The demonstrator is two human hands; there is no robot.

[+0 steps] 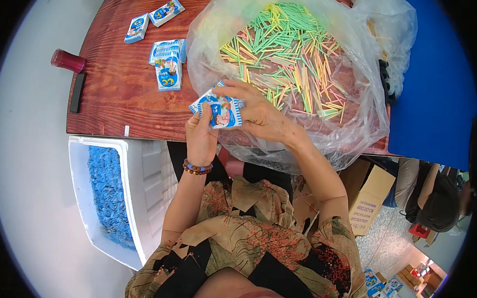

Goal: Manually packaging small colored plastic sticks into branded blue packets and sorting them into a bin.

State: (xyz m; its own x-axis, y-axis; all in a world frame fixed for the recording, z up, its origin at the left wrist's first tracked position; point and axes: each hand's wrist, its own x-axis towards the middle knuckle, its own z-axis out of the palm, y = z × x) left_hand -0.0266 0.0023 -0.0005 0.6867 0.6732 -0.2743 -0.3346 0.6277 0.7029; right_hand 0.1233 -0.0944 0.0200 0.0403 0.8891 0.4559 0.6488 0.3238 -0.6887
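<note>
My left hand [199,140] grips a small blue-and-white printed packet [225,115], its thumb pressed on the front. From the other side, my right hand [263,117] holds the packet's right edge between fingers and thumb. At least one more packet of the same kind [196,106] shows behind it, partly hidden by the fingers. Just beyond my hands lies a large clear plastic bag [210,66], spread wide on the table. Many thin sticks [292,38] in green, yellow and pink lie loose in it.
Several packets [169,73] lie on the red-brown wooden table [106,105] to the left, near a dark red cup [69,61] and a black bar [77,93]. Below stands a white foam box [131,198] with a mass of blue pieces. A cardboard box [372,198] and another person [431,203] are at right.
</note>
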